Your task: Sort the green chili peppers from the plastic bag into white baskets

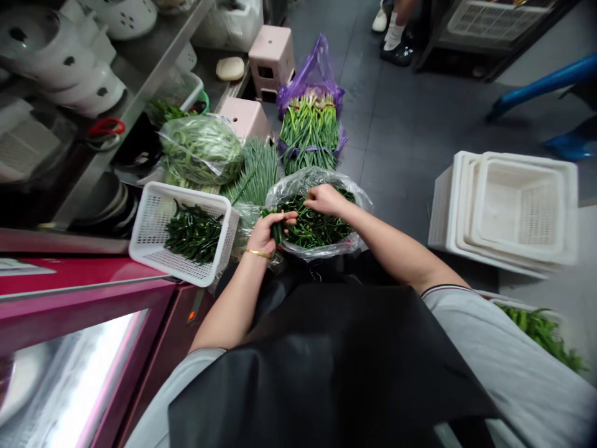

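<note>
A clear plastic bag lies open in front of my body, full of thin dark green chillies. At its left edge my left hand, with a gold bracelet at the wrist, is wrapped round several green chillies. Above the bag's middle my right hand has its fingers pinched together; what they hold, if anything, is too small to make out. To the left, a white perforated basket holds a heap of dark green chillies.
Bundled green stalks in purple plastic and a bagged green vegetable lie beyond. Pink stools stand behind. Stacked white baskets are at the right, a pink-edged cabinet at the left. Another person's feet show at the top.
</note>
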Demonstrator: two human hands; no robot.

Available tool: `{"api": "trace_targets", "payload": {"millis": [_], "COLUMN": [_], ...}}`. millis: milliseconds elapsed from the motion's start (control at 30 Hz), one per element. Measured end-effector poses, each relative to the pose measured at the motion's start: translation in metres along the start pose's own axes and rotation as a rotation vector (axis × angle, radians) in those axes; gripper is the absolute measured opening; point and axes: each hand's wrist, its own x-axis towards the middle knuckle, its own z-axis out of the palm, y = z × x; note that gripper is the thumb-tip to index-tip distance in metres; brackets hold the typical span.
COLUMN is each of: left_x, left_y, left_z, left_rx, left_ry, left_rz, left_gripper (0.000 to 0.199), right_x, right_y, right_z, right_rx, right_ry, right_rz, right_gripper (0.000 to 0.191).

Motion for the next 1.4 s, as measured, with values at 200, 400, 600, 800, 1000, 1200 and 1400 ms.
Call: {"api": "trace_targets", "payload": {"millis": [200, 400, 600, 800, 1000, 1200, 1400], "left_x": [0.035, 0.024, 0.009, 0.019, 0.030, 0.009, 0.011], "left_y": [-0.018, -0.025, -0.023, -0.020, -0.024, -0.019, -0.016], "left_z": [0.052, 0.055, 0.029, 0.047, 0.069, 0.039, 0.036], "left_rx": [0.041, 0.091, 0.145, 0.210, 0.176, 0.175, 0.140], "left_ry": [-0.081, -0.215, -0.234, -0.229, -0.171, -0.175, -0.194], "left_rz": [0.140, -0.034, -0.031, 0.180, 0.161, -0.007, -0.024], "left_gripper": [0.025, 0.036, 0.035, 0.031, 0.037, 0.056, 0.040], "right_x": [-0.027, -0.062, -0.080, -0.055, -0.052, -0.089, -0.080], "right_y": [-0.003, 0.029, 0.057, 0.037, 0.018, 0.049, 0.056], "right_z": [-0.023, -0.012, 0.011, -0.023, -0.019, 0.007, 0.004], "right_rx": [0.556, -0.064, -0.298, 0.108, -0.042, -0.470, -0.362], "right_ry": [0.054, 0.170, -0.167, 0.050, 0.329, -0.142, -0.169], "right_rz": [0.007, -0.007, 0.061, -0.028, -0.094, -0.076, -0.306], "right_gripper": [0.016, 0.027, 0.028, 0.020, 0.020, 0.028, 0.023]}}
